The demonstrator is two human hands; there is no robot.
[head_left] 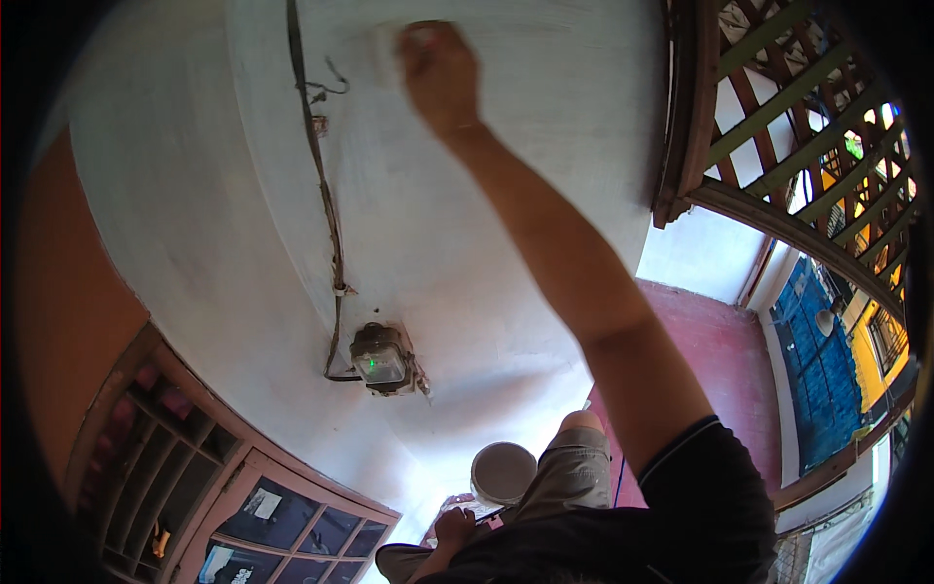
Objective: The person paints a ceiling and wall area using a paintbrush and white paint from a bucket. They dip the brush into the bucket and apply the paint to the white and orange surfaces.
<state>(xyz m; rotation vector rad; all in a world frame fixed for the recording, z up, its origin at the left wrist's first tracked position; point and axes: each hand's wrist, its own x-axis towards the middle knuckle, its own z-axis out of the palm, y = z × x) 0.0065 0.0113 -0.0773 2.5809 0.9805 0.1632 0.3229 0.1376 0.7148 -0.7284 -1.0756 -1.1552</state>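
My right hand (438, 80) is raised high against the pale painted wall (506, 224), its arm stretched up across the view. Its fingers are curled, and a faint pale smear beside them is too blurred to name. Low down, close to my body, my left hand (455, 527) looks closed; whatever it may hold is hidden. Just beyond it stands a round bucket (504, 471) with a greyish, flat-looking top or content, beside my bent knee (582, 422).
An electric meter (380, 361) sticks out from the wall, fed by a dark cable (326, 185) with a loose wire. A wooden lattice (778, 117) is at upper right, a paned wooden window (292, 526) at lower left. Red floor (720, 360) lies to the right.
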